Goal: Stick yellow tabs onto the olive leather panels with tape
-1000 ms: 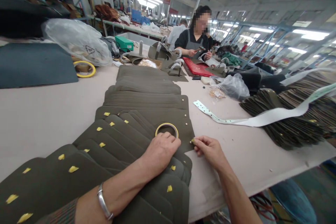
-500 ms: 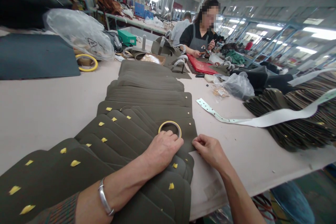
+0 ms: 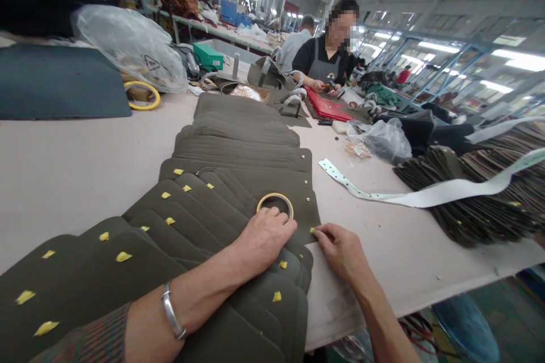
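Note:
My left hand (image 3: 266,241), with a silver bangle at the wrist, is closed on a roll of yellow tape (image 3: 276,197) resting over the dark olive panels. Those flat, round-cornered panels (image 3: 230,159) lie fanned in overlapping rows, several carrying small yellow tape bits (image 3: 123,257). At the right edge of one panel, my right hand (image 3: 340,247) pinches a small piece of yellow tape (image 3: 312,230) between thumb and forefinger. Small metal studs (image 3: 308,199) line that side of the panels. My left fingers partly hide the roll.
A pale perforated strip (image 3: 383,197) runs over stacked dark pieces (image 3: 481,198) at the right. Another tape roll (image 3: 142,95) and a plastic bag (image 3: 128,48) are at the back left. Across the table (image 3: 366,289) a co-worker (image 3: 327,62) handles something over a red item (image 3: 327,106).
A yellow tape piece now shows at my right fingertips by the panel edge. My left hand and the roll have hardly moved. The co-worker's hands have lowered.

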`<state>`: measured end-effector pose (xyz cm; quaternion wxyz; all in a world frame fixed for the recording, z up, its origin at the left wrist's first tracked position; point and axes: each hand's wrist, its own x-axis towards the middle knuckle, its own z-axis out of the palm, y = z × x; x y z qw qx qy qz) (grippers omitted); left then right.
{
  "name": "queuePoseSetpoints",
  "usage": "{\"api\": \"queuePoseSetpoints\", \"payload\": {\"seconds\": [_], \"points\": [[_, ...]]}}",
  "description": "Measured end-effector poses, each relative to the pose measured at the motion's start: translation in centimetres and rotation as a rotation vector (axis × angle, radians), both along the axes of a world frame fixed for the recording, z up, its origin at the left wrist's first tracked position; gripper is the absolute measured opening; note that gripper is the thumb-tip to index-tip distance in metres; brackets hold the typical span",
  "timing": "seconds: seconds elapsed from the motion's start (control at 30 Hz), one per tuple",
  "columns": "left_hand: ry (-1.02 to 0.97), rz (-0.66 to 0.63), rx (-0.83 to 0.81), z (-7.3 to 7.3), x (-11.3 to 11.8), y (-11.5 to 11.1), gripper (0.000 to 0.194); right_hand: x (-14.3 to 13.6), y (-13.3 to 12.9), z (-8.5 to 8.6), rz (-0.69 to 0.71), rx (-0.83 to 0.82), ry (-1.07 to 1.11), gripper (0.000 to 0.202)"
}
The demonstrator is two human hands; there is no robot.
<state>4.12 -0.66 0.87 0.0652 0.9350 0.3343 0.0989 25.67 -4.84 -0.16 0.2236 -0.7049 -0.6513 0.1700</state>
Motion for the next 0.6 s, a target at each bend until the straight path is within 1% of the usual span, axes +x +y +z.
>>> {"api": "queuePoseSetpoints", "payload": {"seconds": [0.1,0.23,0.3,0.47,0.53,0.6], "points": [[-0.013,-0.028,0.006,0.5,-0.1,0.1,0.012,-0.5,0.5,0.1,-0.005,0.0,-0.059,0.023],[-0.083,-0.062,0.015,1.0,-0.3,0.1,0.014,-0.7,1.1,0.3,0.046,-0.01,-0.059,0.019],[-0.117,-0.08,0.023,1.1,-0.5,0.1,0.017,-0.7,1.4,0.3,0.05,-0.025,-0.052,0.019],[-0.183,-0.099,0.062,0.8,-0.9,0.3,0.019,-0.9,1.7,0.4,-0.061,-0.166,0.015,0.018],[-0.204,-0.096,0.066,0.6,-1.0,0.4,0.019,-0.8,1.3,0.5,-0.062,-0.23,0.043,0.019],[-0.24,-0.094,0.052,0.5,-1.1,0.3,0.018,-0.6,0.6,0.7,-0.032,-0.324,0.089,0.019]]}}
